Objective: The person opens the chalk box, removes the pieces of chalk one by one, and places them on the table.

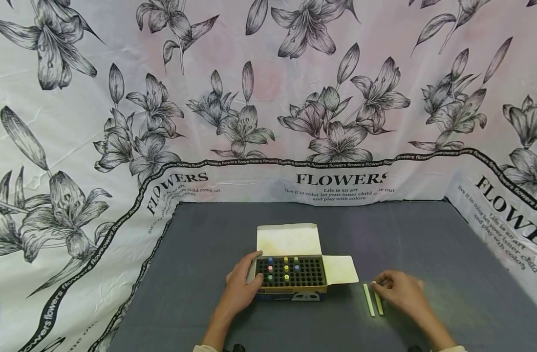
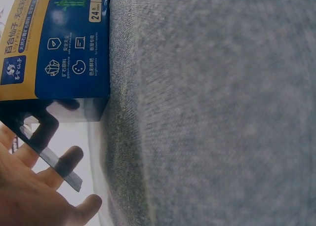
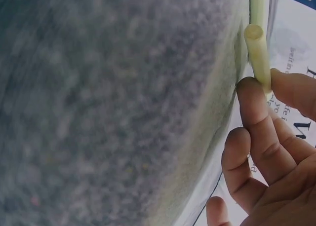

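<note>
An open chalk box (image 1: 291, 290), blue and yellow outside, stands on the dark cloth with its lid folded back. Its black grid of holes holds several coloured chalk sticks at the left and middle. My left hand (image 1: 241, 287) grips the box's left end, thumb at the near corner and a finger at the far one; in the left wrist view its fingers are around an end flap (image 2: 74, 180). To the right of the box, my right hand (image 1: 400, 292) pinches the far end of a yellow chalk stick (image 3: 258, 53). A paler chalk stick (image 1: 369, 300) lies just left of it.
The white lid (image 1: 288, 239) stands up behind the box, and a white side flap (image 1: 340, 270) sticks out to its right. Dark grey cloth (image 1: 198, 274) covers the table. A flower-printed sheet (image 1: 233, 181) hangs behind and along both sides.
</note>
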`<state>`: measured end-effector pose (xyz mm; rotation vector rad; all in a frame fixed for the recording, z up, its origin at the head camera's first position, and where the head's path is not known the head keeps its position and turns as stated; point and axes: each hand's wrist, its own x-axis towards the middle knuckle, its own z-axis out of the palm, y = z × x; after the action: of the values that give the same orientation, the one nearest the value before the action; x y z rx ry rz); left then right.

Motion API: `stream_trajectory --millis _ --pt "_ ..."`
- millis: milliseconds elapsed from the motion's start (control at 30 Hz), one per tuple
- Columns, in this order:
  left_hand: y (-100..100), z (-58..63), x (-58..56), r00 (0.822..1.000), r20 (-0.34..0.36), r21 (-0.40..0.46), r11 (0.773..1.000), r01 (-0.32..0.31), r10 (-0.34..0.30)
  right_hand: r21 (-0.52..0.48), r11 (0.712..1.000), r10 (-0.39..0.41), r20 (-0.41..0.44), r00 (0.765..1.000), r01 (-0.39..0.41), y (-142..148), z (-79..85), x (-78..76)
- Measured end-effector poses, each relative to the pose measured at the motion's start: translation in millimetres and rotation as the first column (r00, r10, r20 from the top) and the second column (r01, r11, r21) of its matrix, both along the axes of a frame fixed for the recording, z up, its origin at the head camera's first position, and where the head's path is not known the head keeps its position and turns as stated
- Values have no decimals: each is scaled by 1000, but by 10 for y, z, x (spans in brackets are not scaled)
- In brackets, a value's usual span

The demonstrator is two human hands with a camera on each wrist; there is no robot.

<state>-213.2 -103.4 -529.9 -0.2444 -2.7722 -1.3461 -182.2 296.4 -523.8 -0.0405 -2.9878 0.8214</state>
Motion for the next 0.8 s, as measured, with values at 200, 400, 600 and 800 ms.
stream_trajectory --millis 200,400,600,800 --pt "23 -14 3 1000 -1 -15 1000 -27 27 10 1000 5 22 1000 -6 -4 1 -11" --pt "21 -17 3 1000 -11 -16 1000 -22 22 63 998 11 -1 1000 -11 -16 -14 -14" --pt "23 -22 -5 1000 -10 -20 1000 -23 23 114 993 17 4 1000 -18 -39 -20 -21" --pt "15 -24 -3 1000 -18 -10 1000 -12 12 132 991 22 -3 1000 -21 -41 -15 -23"
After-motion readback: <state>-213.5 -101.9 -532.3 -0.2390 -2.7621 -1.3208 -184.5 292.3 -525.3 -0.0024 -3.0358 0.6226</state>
